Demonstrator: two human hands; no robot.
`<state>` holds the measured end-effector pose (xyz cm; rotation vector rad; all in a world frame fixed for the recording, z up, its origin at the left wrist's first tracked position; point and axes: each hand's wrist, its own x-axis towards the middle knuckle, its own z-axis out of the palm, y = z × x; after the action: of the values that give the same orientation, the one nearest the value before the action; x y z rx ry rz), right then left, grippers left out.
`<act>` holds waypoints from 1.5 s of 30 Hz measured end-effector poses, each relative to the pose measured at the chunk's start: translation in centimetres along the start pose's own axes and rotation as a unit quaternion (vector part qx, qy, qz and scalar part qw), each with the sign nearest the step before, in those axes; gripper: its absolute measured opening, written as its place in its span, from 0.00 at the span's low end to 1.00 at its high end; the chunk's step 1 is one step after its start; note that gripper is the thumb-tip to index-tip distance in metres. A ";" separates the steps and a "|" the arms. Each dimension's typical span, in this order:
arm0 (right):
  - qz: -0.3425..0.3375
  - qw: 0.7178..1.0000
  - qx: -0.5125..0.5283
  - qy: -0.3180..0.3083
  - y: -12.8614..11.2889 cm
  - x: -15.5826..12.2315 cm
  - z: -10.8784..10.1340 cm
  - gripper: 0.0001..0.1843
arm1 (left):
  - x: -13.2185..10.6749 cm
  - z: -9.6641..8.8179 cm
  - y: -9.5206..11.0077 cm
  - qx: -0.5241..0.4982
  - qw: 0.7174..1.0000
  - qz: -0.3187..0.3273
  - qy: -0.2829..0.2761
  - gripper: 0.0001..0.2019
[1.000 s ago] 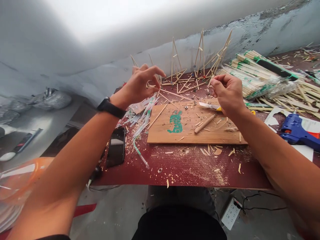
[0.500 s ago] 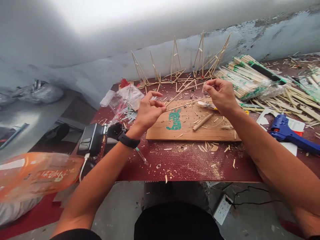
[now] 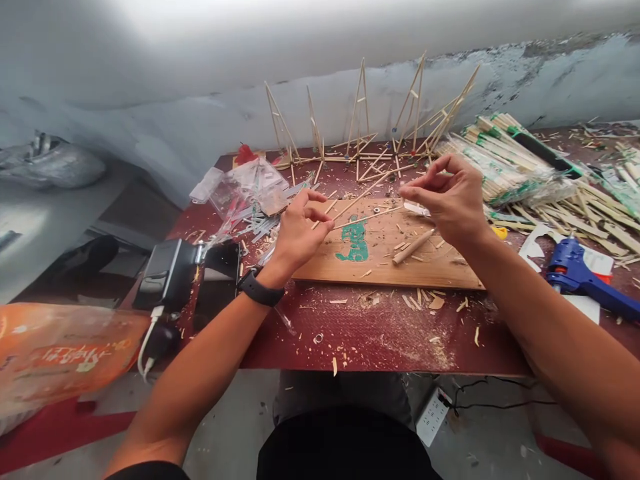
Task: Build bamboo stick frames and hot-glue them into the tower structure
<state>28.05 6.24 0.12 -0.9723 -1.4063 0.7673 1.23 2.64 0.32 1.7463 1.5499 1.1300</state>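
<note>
My left hand (image 3: 303, 230) pinches the joined end of two thin wooden sticks (image 3: 367, 217) between thumb and finger. The sticks spread in a narrow V to the right, above a wooden board (image 3: 320, 269) with a green design. Close to the far ends of the sticks is my right hand (image 3: 445, 197), its thumb and forefinger pressed together. Whatever is in that pinch is too small to make out. A short wooden dowel (image 3: 414, 247) lies on the board below it, and a white-handled blade (image 3: 417, 209) shows partly behind the right fingers.
Stick frames (image 3: 360, 150) stand along the wall. Bagged chopsticks (image 3: 505, 160) and loose sticks (image 3: 595, 207) are piled right, with a blue glue gun (image 3: 575, 270) nearer. Plastic bags (image 3: 255, 183), a black box (image 3: 165, 273) and an orange bag (image 3: 75, 353) are left. Shavings litter the red table (image 3: 310, 313).
My right hand has shifted slightly toward the left hand and lower relative to the stick frames. The left hand keeps its pinch on the sticks. The whole view has shifted a little.
</note>
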 end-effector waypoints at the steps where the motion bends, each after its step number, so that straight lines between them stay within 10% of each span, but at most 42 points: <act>1: 0.005 1.000 -0.005 -0.015 -0.2 -0.5 0.5 0.30 | -0.1 0.1 0.0 0.003 1.000 0.001 0.002 0.18; 15: -0.041 0.989 -0.114 -0.087 0.0 -4.0 4.3 0.28 | -0.8 1.4 0.2 -0.028 0.999 -0.017 -0.021 0.18; 45: -0.023 0.985 -0.113 -0.128 -0.3 -4.0 4.0 0.19 | -1.0 1.8 -0.1 0.035 0.995 0.064 -0.064 0.16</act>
<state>23.86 2.88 -1.66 -1.0373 -1.7624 0.7282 2.75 1.93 -0.86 1.9491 1.4326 1.0120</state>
